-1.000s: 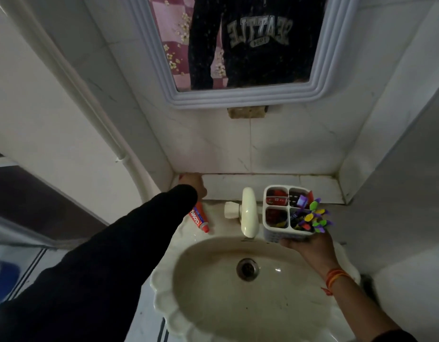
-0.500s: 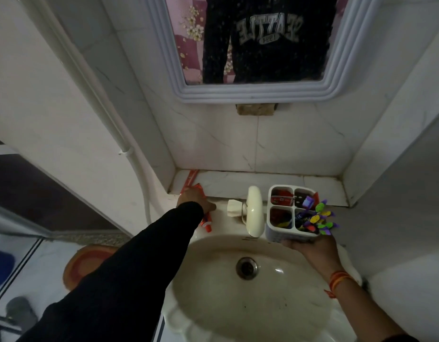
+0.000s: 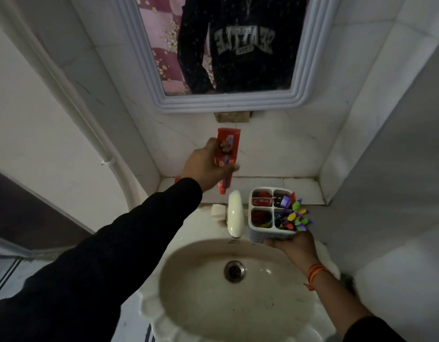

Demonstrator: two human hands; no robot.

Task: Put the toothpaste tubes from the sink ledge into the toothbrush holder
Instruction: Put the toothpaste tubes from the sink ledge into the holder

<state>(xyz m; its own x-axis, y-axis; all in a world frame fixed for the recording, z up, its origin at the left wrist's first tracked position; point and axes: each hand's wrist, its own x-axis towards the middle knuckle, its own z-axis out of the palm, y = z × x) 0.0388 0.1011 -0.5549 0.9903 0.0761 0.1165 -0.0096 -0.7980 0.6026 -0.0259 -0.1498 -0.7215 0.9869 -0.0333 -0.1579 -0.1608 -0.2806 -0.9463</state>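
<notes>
My left hand (image 3: 206,166) grips a red toothpaste tube (image 3: 227,151) upright in the air above the sink ledge (image 3: 304,191), cap end down, left of the tap. A sliver of another red tube (image 3: 177,180) shows on the ledge behind my left wrist. My right hand (image 3: 295,245) holds the white four-compartment toothbrush holder (image 3: 261,232) from below at the sink's right rim. Its back and left compartments hold red tubes, and colourful toothbrushes (image 3: 296,214) stick out of the front right one.
A cream tap (image 3: 234,213) stands at the back of the oval sink (image 3: 189,314), between my two hands. A framed mirror (image 3: 228,102) hangs on the tiled wall above. A white pipe (image 3: 90,134) runs down the left wall.
My left hand has picked the red tube up off the ledge and raised it up and to the right. The right hand keeps the holder in the same place.
</notes>
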